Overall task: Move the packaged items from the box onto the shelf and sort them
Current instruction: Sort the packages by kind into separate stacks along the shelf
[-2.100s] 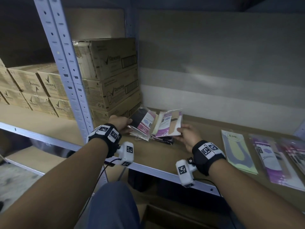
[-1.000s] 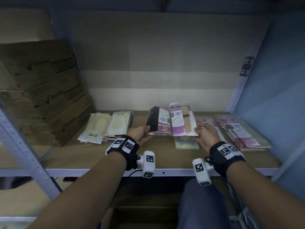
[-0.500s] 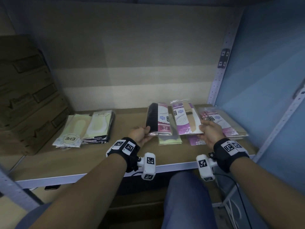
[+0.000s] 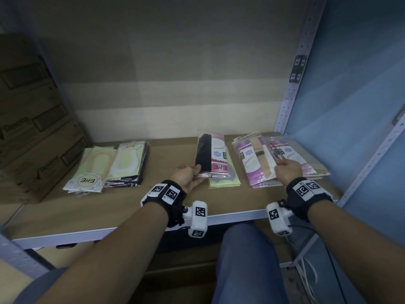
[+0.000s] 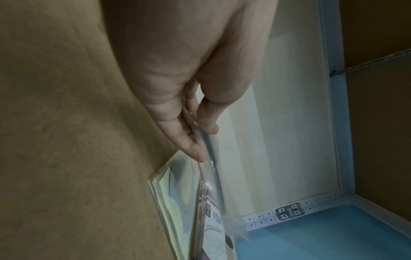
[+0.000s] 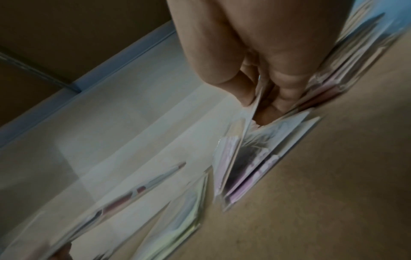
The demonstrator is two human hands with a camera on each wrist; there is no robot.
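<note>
On the shelf (image 4: 92,207), we note:
Left hand (image 4: 186,176): pinches black packet (image 4: 210,156).
Right hand (image 4: 287,172): grips purple packet (image 4: 252,163).

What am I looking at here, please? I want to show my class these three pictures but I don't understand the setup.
A person wears three cameras: one on the head, one on each wrist. The head view shows both arms reaching over a wooden shelf. The left hand pinches a black-and-pink packet; the right hand pinches a purple-and-beige packet. Sorted piles lie on the shelf: pale green packets at left, pink packets at right, cardboard boxes beside them. The wrist views look along each hand at its grip.
</note>
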